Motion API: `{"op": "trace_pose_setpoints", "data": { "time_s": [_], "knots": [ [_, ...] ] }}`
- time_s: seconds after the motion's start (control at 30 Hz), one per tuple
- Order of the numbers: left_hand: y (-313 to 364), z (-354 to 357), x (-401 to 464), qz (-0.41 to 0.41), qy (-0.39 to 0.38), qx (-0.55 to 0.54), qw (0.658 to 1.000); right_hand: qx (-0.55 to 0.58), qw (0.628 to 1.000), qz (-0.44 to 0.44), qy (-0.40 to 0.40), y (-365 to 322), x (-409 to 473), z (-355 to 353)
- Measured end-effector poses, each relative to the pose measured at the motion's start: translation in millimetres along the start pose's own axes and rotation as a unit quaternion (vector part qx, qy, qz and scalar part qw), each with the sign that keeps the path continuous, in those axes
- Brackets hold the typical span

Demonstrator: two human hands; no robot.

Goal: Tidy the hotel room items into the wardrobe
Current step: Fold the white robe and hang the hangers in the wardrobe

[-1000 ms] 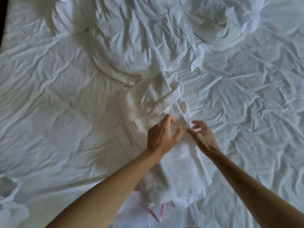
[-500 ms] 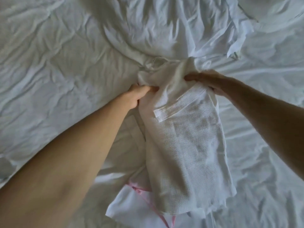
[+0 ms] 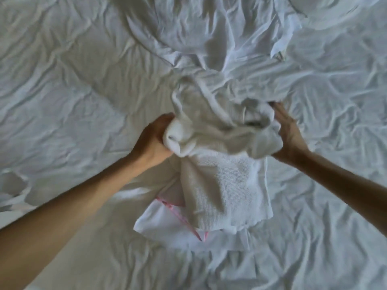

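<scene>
On the rumpled white bed sheet (image 3: 73, 91), the left hand (image 3: 154, 141) and right hand (image 3: 290, 136) are gripping the bunched top of a white waffle-weave bathrobe (image 3: 222, 181), which is looking soft, light and floppy, best gathered in handfuls.

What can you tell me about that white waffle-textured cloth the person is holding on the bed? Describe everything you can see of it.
The waffle-weave cloth is white with a small square grid texture, perhaps a robe or towel. Its upper part is bunched into a thick wad, gripped by the left hand on one side and the right hand on the other. Its lower part lies flat toward the person, on a smoother white cloth with pink trim, over the rumpled bed sheet.
</scene>
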State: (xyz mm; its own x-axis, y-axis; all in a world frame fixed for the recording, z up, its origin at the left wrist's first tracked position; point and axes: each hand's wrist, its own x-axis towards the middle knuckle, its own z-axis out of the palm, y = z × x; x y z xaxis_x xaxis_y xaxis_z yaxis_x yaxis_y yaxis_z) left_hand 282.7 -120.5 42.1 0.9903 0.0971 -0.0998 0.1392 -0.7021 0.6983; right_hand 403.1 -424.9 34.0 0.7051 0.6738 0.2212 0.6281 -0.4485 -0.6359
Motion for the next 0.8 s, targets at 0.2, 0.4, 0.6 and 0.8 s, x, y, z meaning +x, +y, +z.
{"op": "trace_pose_setpoints", "data": {
  "time_s": [0.2,0.4,0.6,0.8],
  "knots": [
    [33,35,-97,0.240,-0.033,0.113,0.964,-0.093,0.981,-0.164,-0.040,-15,-121,-18],
    [21,88,-155,0.188,-0.281,0.169,0.926,-0.188,0.945,-0.205,-0.175,-3,-211,15],
    [13,87,-162,0.044,-0.343,0.102,0.933,-0.128,0.942,-0.074,-0.302,-22,-212,19],
    [46,77,-141,-0.357,-0.146,-0.151,0.910,0.133,0.915,0.251,-0.287,-56,-190,-14]
  ]
}}
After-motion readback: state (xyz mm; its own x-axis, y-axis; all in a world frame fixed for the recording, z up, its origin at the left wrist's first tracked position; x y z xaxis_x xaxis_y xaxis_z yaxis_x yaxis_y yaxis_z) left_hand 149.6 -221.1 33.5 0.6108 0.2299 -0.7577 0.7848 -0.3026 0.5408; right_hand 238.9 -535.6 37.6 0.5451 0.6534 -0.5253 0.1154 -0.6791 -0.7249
